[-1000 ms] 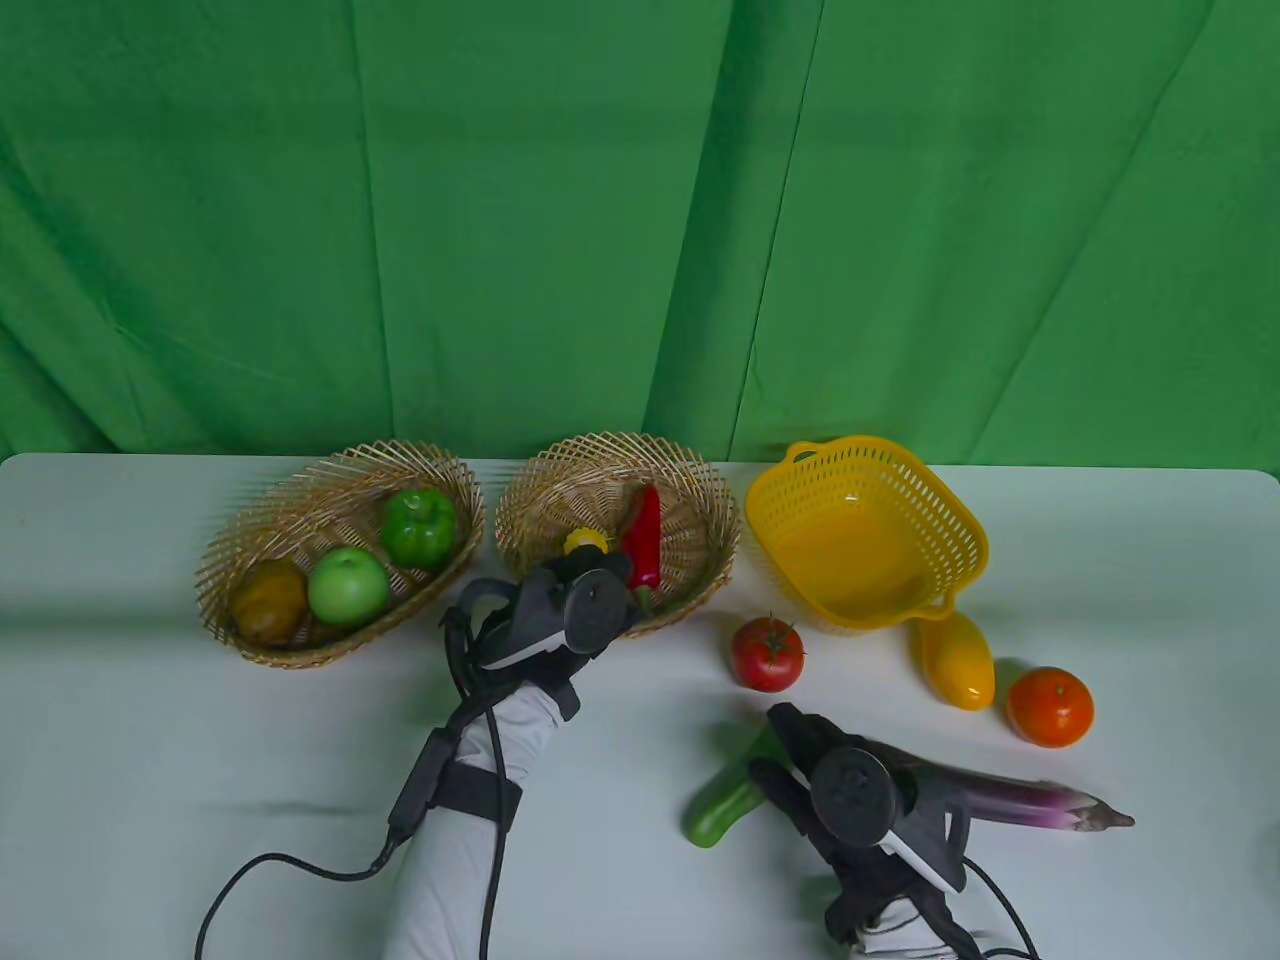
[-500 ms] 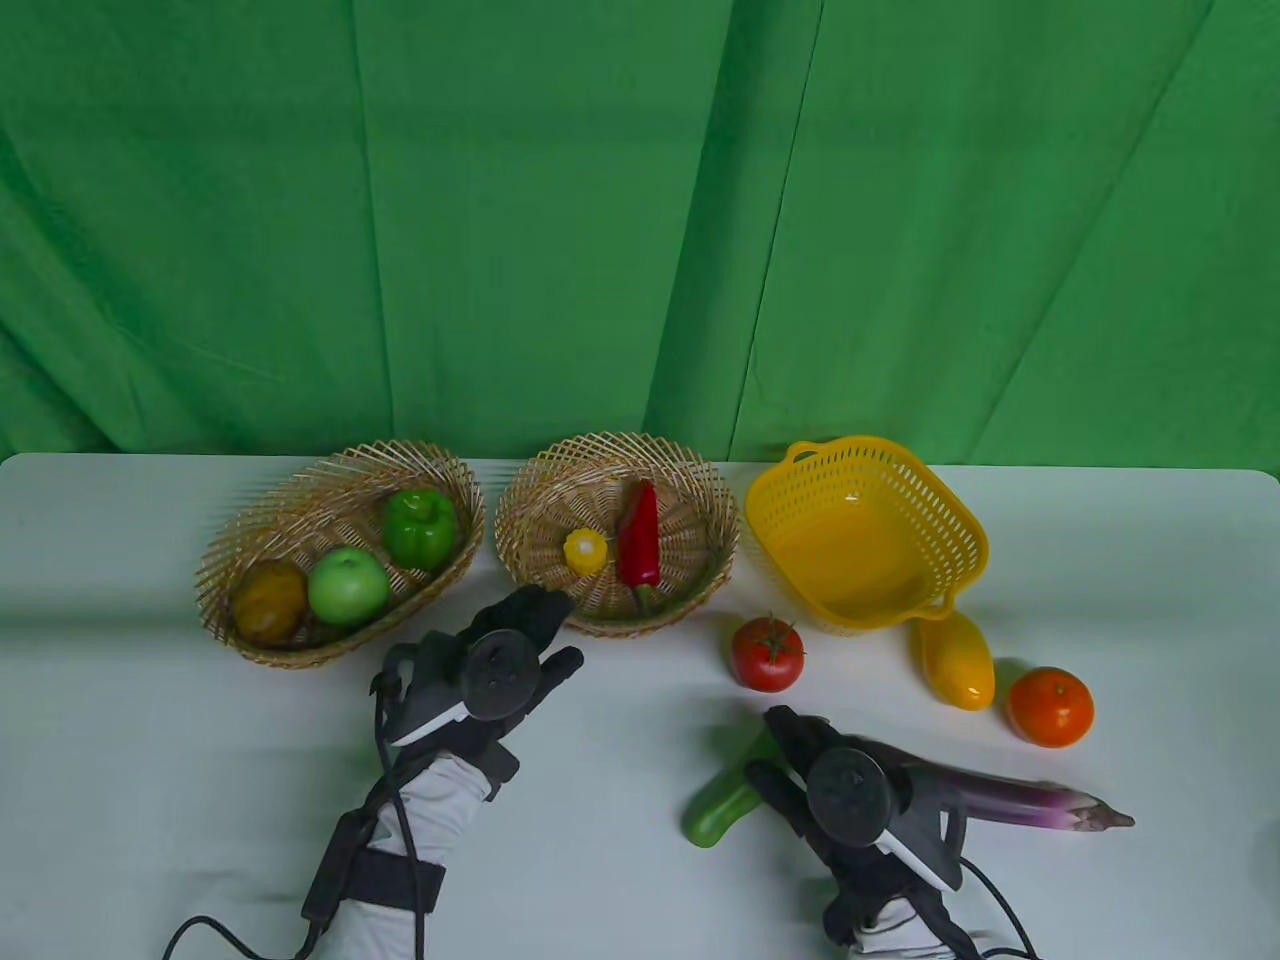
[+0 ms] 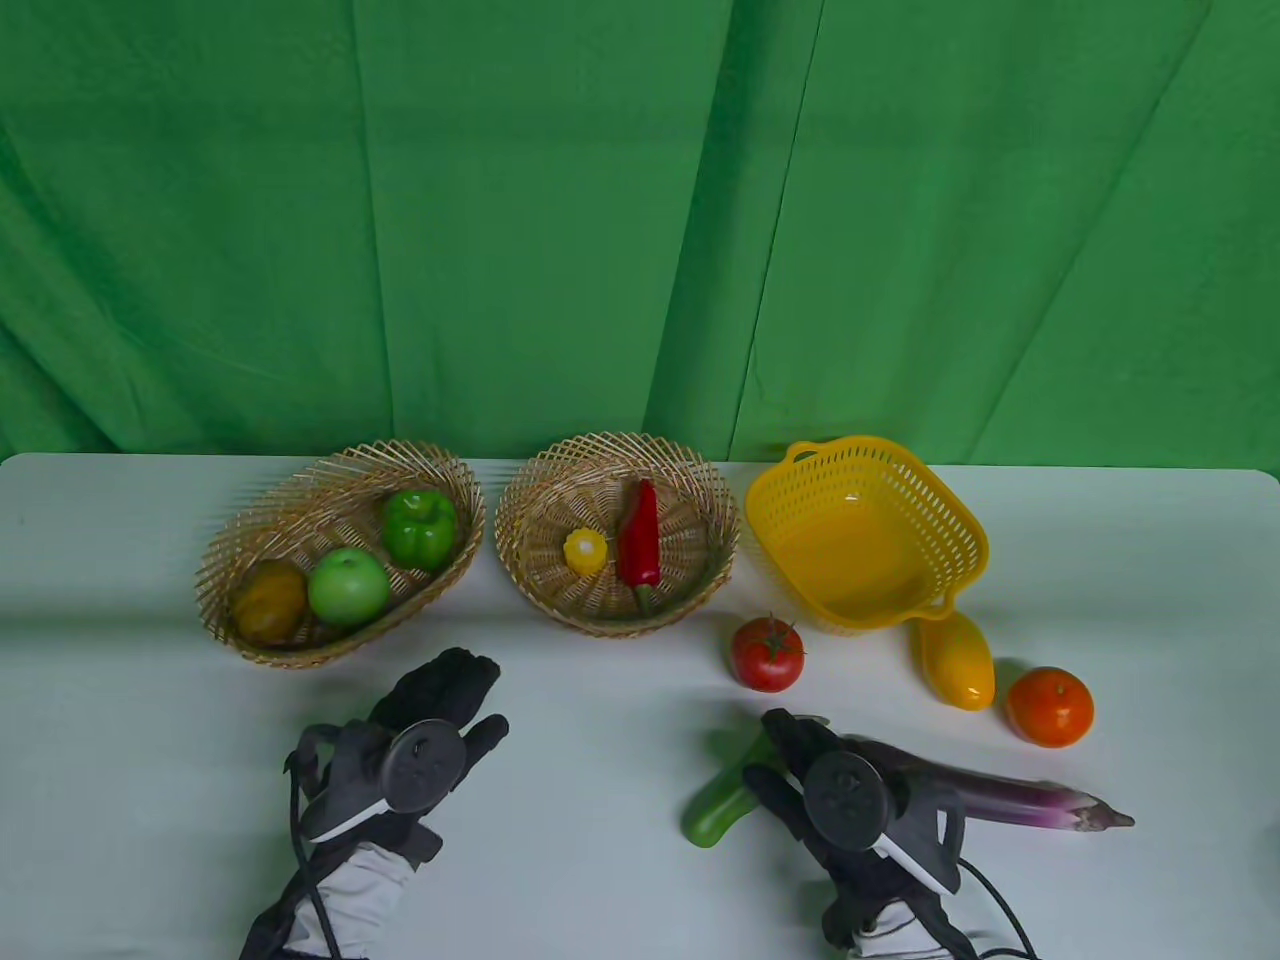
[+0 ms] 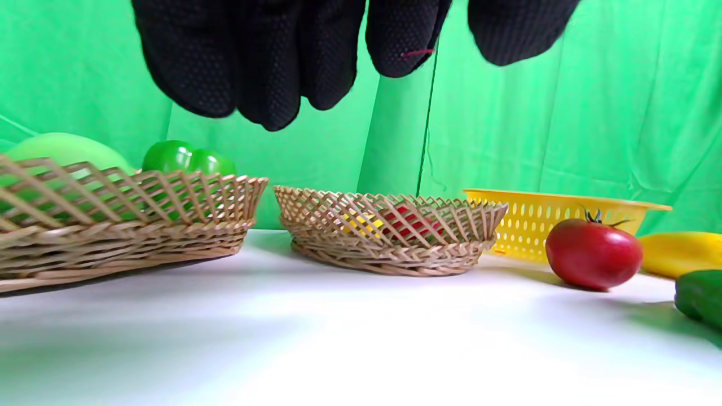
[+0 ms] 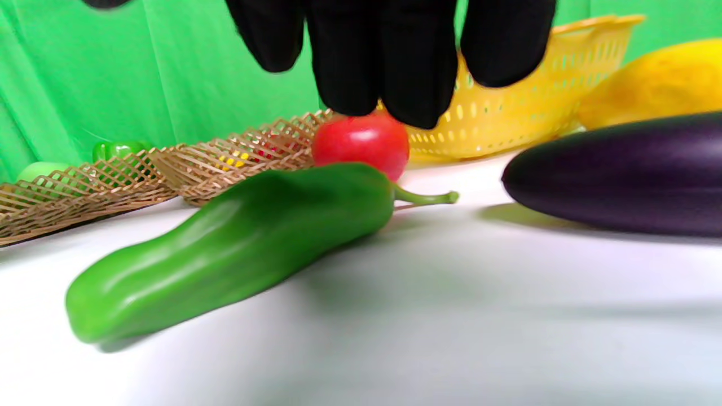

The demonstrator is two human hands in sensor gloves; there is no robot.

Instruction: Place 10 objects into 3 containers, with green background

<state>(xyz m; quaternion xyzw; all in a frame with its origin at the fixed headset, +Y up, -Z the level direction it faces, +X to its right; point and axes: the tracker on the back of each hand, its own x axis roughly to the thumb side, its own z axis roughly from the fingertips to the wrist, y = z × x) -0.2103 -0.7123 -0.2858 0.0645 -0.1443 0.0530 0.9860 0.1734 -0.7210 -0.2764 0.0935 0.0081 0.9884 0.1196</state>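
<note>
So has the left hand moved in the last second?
Yes. The left hand has drawn back from the middle wicker basket, toward the table's near edge and leftward. It is empty, and the small yellow piece lies in that basket.

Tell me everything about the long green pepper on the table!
The green pepper is long, smooth and shiny, like plastic, with a thin green stem at one end. It lies flat on the white table, slanted, its stem end pointing toward the tomato. The right hand hovers over its stem end; the wrist view shows fingers above it, not gripping. The eggplant lies beside it, apart.
</note>
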